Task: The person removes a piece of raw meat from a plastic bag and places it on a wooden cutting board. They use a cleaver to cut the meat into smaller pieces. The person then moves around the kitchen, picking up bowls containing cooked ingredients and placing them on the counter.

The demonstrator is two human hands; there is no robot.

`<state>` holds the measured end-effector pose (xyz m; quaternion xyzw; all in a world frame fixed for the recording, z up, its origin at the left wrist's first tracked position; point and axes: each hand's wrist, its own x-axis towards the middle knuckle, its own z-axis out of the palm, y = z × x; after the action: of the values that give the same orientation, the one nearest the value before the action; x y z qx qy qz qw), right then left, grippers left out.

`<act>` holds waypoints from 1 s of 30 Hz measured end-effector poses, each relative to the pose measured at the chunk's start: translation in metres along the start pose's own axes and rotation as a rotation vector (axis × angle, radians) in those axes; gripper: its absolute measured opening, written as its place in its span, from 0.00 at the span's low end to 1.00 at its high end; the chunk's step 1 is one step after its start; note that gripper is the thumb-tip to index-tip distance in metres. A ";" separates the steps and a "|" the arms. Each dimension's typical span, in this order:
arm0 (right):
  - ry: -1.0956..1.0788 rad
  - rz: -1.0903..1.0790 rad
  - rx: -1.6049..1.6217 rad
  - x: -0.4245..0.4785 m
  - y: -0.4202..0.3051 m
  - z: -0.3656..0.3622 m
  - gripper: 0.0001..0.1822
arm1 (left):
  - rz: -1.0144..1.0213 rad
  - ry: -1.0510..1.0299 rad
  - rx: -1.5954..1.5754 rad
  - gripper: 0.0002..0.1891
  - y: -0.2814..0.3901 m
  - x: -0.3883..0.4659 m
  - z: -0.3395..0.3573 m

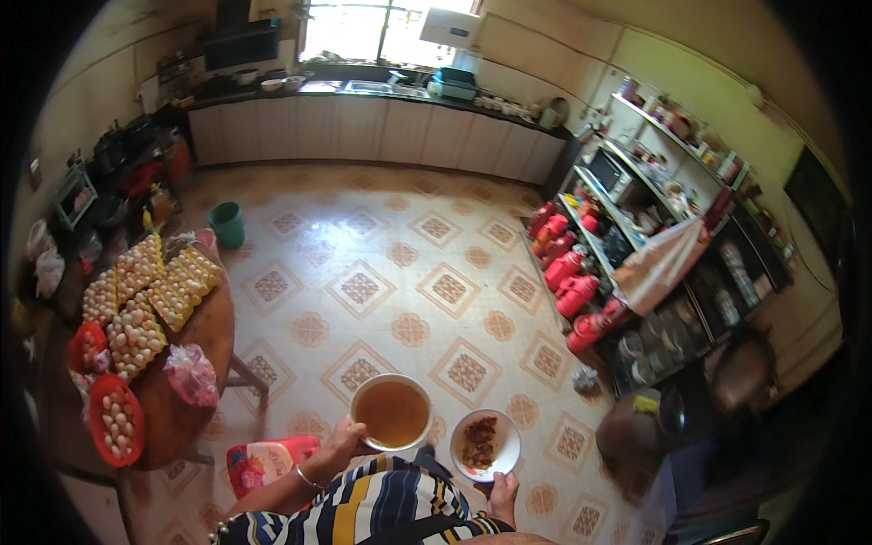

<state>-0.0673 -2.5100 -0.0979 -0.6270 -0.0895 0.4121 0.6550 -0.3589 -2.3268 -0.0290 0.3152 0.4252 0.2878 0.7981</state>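
My left hand [349, 441] grips the rim of a round bowl [392, 413] filled with brown liquid, held level before my body. A shallower white bowl [506, 446] rests in my right hand [502, 492], whose thumb lies at its near edge; dark reddish-brown food [480, 441] sits inside it. The two bowls are side by side and apart, over the tiled floor. The fingers beneath each bowl are mostly hidden.
At left stands a round wooden table [204, 327] with egg trays [136, 334] and a red basket of eggs [117, 421]. A green bucket [227, 225] stands beyond. Red thermos flasks [578, 294] line the shelves at right. A counter with a sink [388, 88] spans the far wall.
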 end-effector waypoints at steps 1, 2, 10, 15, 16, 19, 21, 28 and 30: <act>-0.006 -0.016 -0.003 0.023 -0.005 0.008 0.15 | -0.021 -0.002 -0.011 0.25 0.009 0.026 0.005; -0.027 -0.029 -0.073 0.051 -0.015 0.020 0.15 | 0.011 0.031 -0.023 0.25 0.025 0.042 0.012; -0.273 -0.079 -0.249 0.270 -0.084 0.169 0.14 | 0.116 0.208 -0.096 0.22 0.147 0.184 0.005; -0.497 -0.030 -0.345 0.390 -0.130 0.316 0.15 | 0.220 0.400 -0.209 0.19 0.220 0.258 -0.019; -0.578 -0.024 -0.341 0.404 -0.141 0.357 0.15 | 0.227 0.425 -0.266 0.19 0.211 0.271 -0.047; -0.663 0.067 -0.292 0.459 -0.160 0.451 0.14 | 0.286 0.514 -0.364 0.20 0.264 0.322 -0.057; -0.751 0.059 -0.269 0.495 -0.167 0.514 0.13 | 0.284 0.560 -0.392 0.21 0.287 0.359 -0.084; -0.797 0.105 -0.224 0.604 -0.156 0.694 0.14 | 0.362 0.697 -0.386 0.20 0.407 0.470 -0.171; -0.750 0.142 -0.274 0.627 -0.162 0.737 0.15 | 0.347 0.675 -0.392 0.19 0.451 0.501 -0.193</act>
<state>-0.0612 -1.5293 -0.0581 -0.5194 -0.3326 0.6407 0.4574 -0.3746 -1.6258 -0.0256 0.1123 0.5405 0.5804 0.5986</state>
